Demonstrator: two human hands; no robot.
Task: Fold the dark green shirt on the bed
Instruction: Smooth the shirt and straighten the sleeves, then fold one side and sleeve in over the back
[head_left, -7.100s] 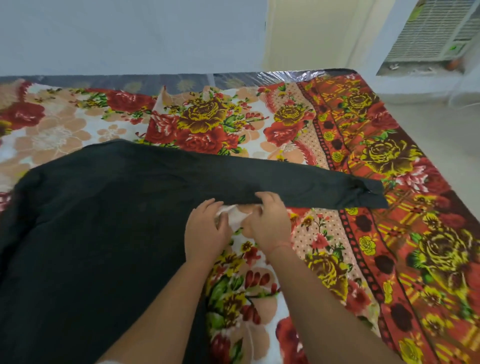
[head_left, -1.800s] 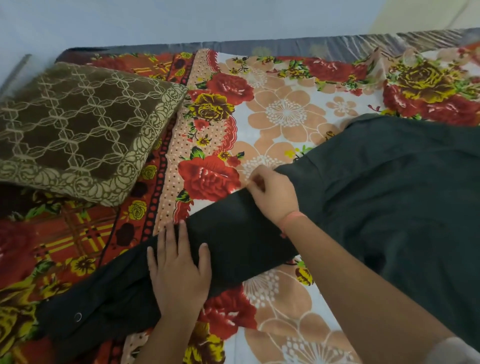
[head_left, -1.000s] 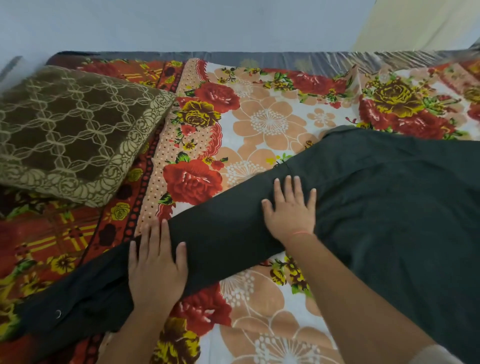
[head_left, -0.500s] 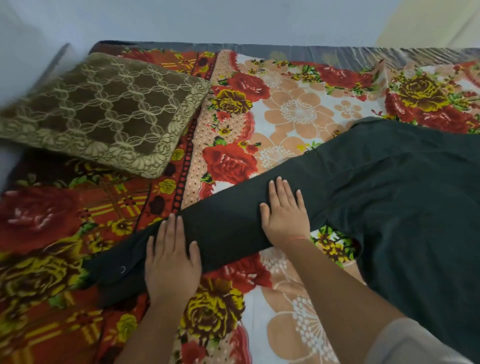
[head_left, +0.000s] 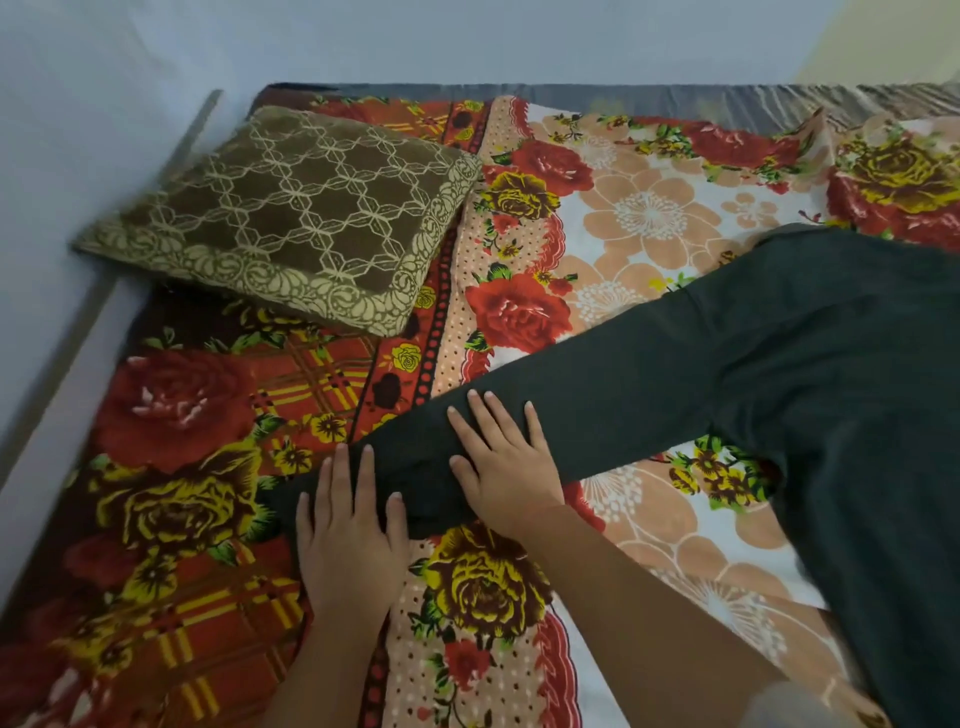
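Item: dark green shirt (head_left: 831, 374), lying flat on the bed (head_left: 649, 218), body at the right side of the view and running off the right and lower edges. One long sleeve (head_left: 597, 400) extends from the body down toward the lower left, laid straight across the bedsheet (head_left: 519, 312); its cuff end lies beneath the left hand (cuff itself not visible). Left hand (head_left: 350, 540): palm down, fingers spread and flat, fingertips resting on the sleeve's end, heel of the hand on the sheet. Right hand (head_left: 501, 462): palm down, fingers spread, pressed flat on the sleeve just beside the left hand, farther up toward the shoulder. Neither hand pinches or grips any cloth; both simply press. Both forearms enter from the lower edge; a pale bit of sleeve shows at the lower right corner, blurred. Bedsheet: floral print, red and yellow roses with peach blossoms on white at the middle, a red and orange plaid border with dotted trim at the left. Pillow (head_left: 291, 218): brown with a cream lattice pattern and scrolled border, at the upper left of the bed, well apart from the shirt. Mattress edge (head_left: 675, 98): grey, shiny, exposed along the far side. Wall (head_left: 415, 36): plain, pale, behind and to the left of the bed.
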